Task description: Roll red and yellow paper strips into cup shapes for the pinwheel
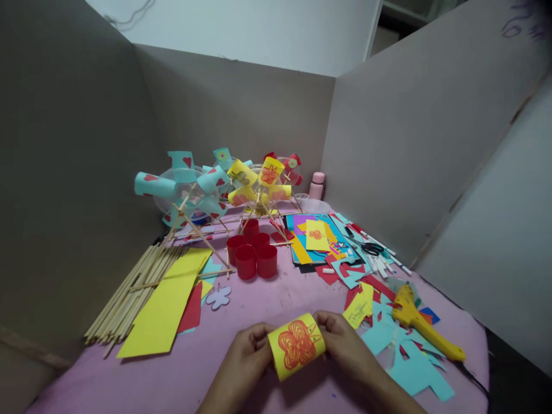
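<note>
A yellow paper roll with an orange butterfly drawing is held above the pink table at the bottom centre. My left hand grips its left end, with the fingers curled at the edge. On the other end my right hand is closed, its fingertips partly hidden behind the paper. Several red cups stand beyond the hands. Between the left hand and the yellow strips lies a pale purple flower cut-out.
Wooden sticks and a long yellow strip lie left. Paper wheels on stick stands rise behind. At right are a yellow glue gun with its cord, blue scraps, scissors, markers and a pink bottle. Grey panels surround the table.
</note>
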{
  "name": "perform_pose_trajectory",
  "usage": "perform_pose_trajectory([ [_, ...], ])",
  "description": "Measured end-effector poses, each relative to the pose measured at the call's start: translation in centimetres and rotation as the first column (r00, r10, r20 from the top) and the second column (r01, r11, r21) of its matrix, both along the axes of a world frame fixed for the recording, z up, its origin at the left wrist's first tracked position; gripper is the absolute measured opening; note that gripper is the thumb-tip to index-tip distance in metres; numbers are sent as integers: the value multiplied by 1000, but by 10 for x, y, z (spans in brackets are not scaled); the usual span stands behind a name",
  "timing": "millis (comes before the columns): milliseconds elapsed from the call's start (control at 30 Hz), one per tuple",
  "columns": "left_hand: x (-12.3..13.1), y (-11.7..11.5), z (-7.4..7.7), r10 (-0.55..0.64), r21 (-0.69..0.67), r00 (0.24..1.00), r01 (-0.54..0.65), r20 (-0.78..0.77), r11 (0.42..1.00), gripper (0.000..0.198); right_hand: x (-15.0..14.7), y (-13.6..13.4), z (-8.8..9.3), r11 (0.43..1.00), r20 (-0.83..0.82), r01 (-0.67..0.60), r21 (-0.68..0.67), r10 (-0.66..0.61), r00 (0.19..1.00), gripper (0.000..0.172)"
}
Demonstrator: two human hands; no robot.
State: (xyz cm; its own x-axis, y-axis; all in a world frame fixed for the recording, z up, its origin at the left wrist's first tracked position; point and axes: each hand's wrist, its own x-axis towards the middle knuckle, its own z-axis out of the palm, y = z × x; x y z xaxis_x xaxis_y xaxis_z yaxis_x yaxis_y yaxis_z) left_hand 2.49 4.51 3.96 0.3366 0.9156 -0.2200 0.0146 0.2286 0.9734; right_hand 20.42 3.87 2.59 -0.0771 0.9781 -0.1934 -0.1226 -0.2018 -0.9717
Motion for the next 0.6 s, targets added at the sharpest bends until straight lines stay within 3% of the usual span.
perform_pose_trajectory([
  [167,-5,-4,5,24,175,997,-11,-68,984,16,-1,-2,-1,997,-58,-70,-23,69,996,20],
  [300,-10,-5,3,42,398,979,41,-198,917,22,-2,-5,0,995,-125,-100,-21,96,987,25],
  [367,-14,-4,0,92,548,969,51,-231,835,24,-1,-5,0,997,-133,-74,-5,73,988,25],
  [500,-23,-2,-7,189,846,962,67,-195,529,40,0,-6,-1,992,-175,-124,-12,120,977,28],
  [533,-24,-2,-8,199,875,964,62,-177,480,43,0,-7,0,983,-193,-180,-25,172,966,31],
  [600,-25,-4,-10,212,875,966,28,-148,483,43,1,-12,2,946,-222,-320,-54,301,927,32],
])
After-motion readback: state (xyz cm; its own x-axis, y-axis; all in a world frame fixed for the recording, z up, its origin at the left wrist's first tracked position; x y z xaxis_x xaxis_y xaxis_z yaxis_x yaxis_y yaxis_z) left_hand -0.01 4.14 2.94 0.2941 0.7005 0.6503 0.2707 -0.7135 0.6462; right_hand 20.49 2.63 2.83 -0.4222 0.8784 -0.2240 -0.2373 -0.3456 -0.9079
